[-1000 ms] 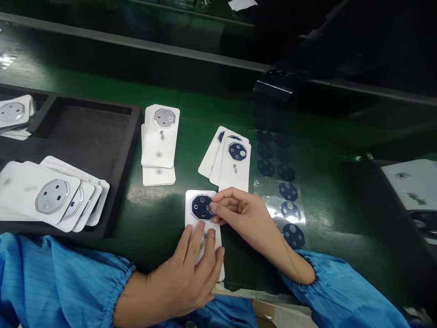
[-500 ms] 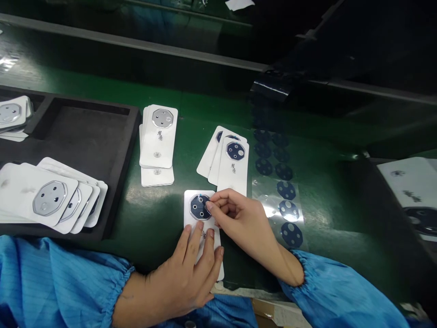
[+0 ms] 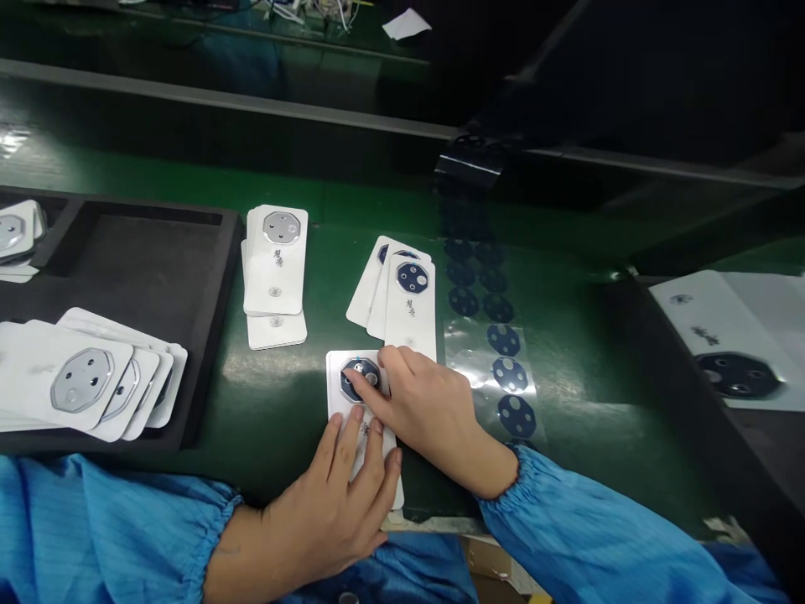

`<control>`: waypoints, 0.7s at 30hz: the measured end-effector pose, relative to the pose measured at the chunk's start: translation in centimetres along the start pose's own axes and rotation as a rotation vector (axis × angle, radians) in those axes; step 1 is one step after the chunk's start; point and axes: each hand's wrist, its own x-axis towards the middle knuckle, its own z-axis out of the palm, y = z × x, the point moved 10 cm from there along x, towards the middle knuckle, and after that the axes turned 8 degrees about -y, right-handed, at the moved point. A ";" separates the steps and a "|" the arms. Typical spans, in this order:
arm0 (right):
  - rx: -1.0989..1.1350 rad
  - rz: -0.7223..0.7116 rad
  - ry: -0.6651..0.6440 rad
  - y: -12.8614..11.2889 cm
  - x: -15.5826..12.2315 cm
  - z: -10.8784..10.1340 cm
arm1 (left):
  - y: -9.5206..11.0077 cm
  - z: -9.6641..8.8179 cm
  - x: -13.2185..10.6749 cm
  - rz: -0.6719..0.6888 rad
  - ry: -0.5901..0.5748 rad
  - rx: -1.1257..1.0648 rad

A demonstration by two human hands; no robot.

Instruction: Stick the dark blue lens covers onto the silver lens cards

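My left hand (image 3: 330, 503) lies flat over the lower part of a white card (image 3: 334, 394), fingers spread, pinning it to the green bench. A dark octagonal sticker (image 3: 360, 379) with round holes sits on the card's upper part. My right hand (image 3: 424, 403) is bent over that sticker, with fingertips pressing on it and covering its right side. A small shiny spot shows at the sticker's upper middle. The card's printed mark is mostly hidden by my left fingers.
A transparent film (image 3: 496, 352) carrying rows of dark stickers lies to the right. Fanned white cards (image 3: 402, 294) and a stack (image 3: 275, 268) stand ahead. A black foam tray (image 3: 144, 252) holding more cards (image 3: 63, 377) is at left. Another card (image 3: 723, 335) lies far right.
My right hand has moved left, over the sticker, and my right sleeve has come further into view. The whole scene has shifted slightly left and down as my head turned.
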 end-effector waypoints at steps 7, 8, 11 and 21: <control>0.071 0.037 -0.080 0.8 0.1 1.2 | -0.1 -0.1 0.0 -0.009 -0.002 -0.006; 0.066 0.044 -0.070 0.9 0.0 1.2 | -0.1 0.0 0.0 -0.012 -0.005 -0.006; 0.043 0.066 -0.041 1.4 -0.5 1.0 | -0.2 0.0 -0.1 -0.021 -0.007 -0.005; 0.248 0.242 -0.253 3.0 -1.0 2.1 | -0.1 0.2 -0.1 -0.013 -0.035 -0.007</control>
